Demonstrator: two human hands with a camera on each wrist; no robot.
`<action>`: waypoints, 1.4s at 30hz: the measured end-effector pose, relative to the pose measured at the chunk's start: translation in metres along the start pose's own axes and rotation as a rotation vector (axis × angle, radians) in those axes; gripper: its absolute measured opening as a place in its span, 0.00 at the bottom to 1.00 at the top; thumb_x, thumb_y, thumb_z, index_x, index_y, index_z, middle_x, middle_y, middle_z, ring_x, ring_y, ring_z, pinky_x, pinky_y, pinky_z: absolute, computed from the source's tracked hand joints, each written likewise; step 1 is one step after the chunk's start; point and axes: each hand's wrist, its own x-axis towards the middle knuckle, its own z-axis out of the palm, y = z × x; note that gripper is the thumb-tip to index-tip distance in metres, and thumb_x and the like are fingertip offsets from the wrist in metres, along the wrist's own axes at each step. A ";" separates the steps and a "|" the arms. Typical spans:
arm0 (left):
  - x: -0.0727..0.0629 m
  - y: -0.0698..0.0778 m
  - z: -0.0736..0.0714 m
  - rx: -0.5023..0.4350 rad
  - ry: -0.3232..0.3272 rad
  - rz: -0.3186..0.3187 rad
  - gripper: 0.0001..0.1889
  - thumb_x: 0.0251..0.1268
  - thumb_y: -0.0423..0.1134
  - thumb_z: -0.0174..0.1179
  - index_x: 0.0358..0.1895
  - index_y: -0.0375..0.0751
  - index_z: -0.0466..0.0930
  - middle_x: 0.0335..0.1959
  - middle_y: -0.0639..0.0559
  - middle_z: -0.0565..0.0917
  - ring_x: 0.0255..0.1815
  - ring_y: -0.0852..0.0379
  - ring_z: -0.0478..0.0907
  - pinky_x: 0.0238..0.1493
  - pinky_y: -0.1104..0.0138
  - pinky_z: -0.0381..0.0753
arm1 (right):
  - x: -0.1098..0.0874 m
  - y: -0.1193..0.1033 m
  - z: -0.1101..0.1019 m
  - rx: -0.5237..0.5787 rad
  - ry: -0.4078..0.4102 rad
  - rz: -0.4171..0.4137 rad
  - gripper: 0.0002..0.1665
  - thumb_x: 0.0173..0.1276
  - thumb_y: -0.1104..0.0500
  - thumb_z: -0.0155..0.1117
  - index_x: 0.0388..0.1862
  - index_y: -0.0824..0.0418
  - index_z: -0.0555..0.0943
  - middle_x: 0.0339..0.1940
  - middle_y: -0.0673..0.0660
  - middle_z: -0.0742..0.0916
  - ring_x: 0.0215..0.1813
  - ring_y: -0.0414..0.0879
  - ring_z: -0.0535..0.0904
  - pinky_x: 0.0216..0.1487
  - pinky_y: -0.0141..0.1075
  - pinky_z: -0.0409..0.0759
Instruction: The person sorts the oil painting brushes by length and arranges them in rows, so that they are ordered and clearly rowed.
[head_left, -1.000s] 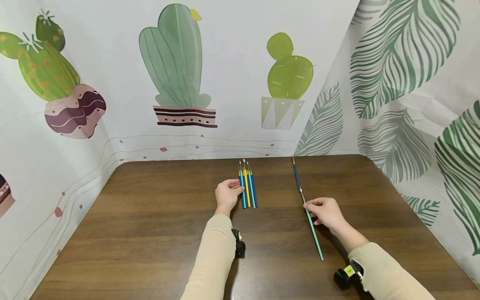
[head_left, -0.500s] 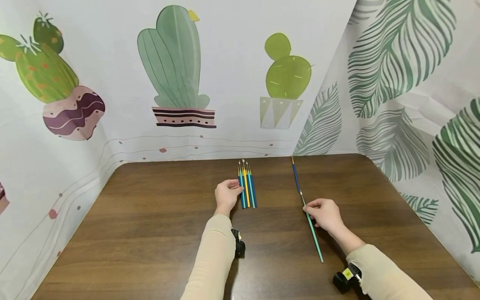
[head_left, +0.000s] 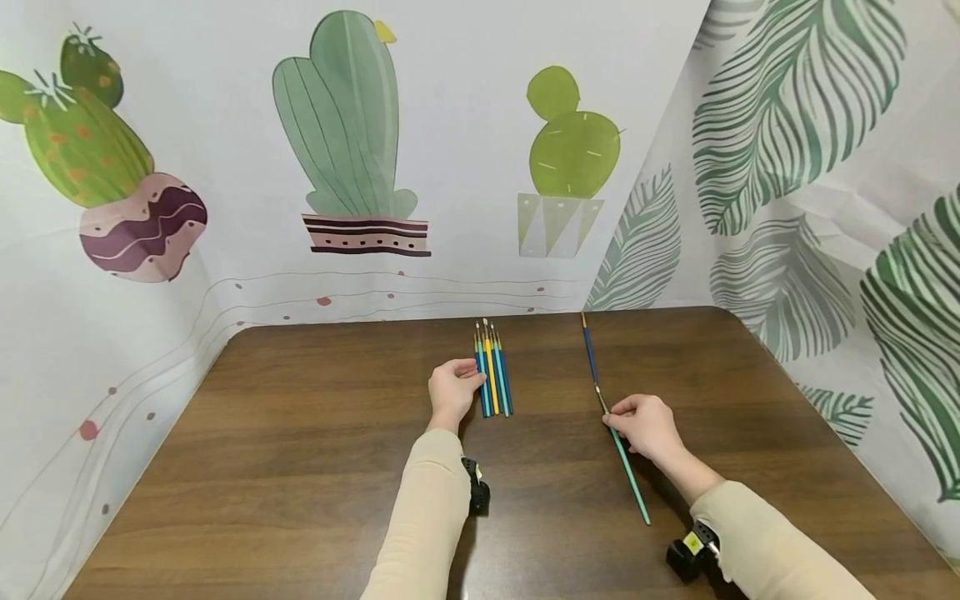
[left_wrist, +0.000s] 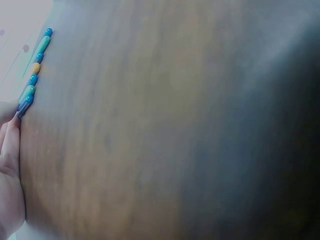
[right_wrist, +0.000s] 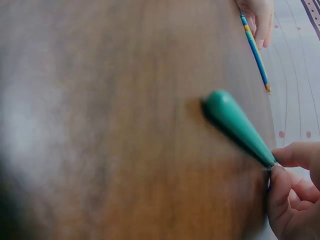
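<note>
Several paintbrushes [head_left: 492,375] with blue, green and yellow handles lie side by side, bristles toward the wall. My left hand [head_left: 453,392] is at the left side of this row, thumb and fingertips on the leftmost blue paintbrush [left_wrist: 28,100]. On the right, my right hand [head_left: 647,427] pinches a green paintbrush [head_left: 630,477] between thumb and finger near its metal ferrule. Its bristle tip points away from me and meets, or nearly meets, the handle end of a dark blue paintbrush [head_left: 590,354]. Whether those two touch is too small to tell.
Brown wood-grain table [head_left: 300,467] spreads under both hands. Its far edge meets a white cloth [head_left: 465,167] printed with cacti and leaves. A black wrist camera [head_left: 684,560] hangs by the right sleeve, another black camera [head_left: 478,492] by the left.
The green paintbrush has slid slightly, its bristle tip shifting a little toward me relative to the dark blue one. My left hand and the row stay put; the view drifts slightly.
</note>
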 end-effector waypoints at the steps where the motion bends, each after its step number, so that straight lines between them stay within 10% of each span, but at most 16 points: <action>1: 0.000 0.000 0.000 -0.001 0.000 0.000 0.13 0.54 0.31 0.68 0.45 0.34 0.83 0.42 0.41 0.86 0.45 0.50 0.85 0.48 0.63 0.84 | 0.000 0.000 0.000 0.001 0.001 0.000 0.12 0.57 0.59 0.67 0.35 0.68 0.82 0.20 0.53 0.85 0.18 0.40 0.76 0.16 0.33 0.78; 16: 0.000 0.000 0.000 -0.002 0.005 -0.005 0.14 0.53 0.31 0.68 0.44 0.34 0.83 0.42 0.41 0.86 0.45 0.50 0.85 0.48 0.63 0.84 | 0.005 -0.009 -0.007 -0.042 0.058 -0.130 0.13 0.59 0.57 0.67 0.36 0.66 0.83 0.24 0.55 0.87 0.21 0.39 0.79 0.21 0.31 0.76; 42: 0.000 -0.001 -0.001 -0.002 -0.003 -0.009 0.14 0.54 0.32 0.68 0.45 0.33 0.83 0.42 0.41 0.86 0.45 0.50 0.85 0.48 0.63 0.84 | 0.040 -0.069 0.022 0.294 0.017 -0.167 0.14 0.65 0.57 0.60 0.40 0.68 0.81 0.34 0.68 0.86 0.31 0.54 0.84 0.27 0.32 0.84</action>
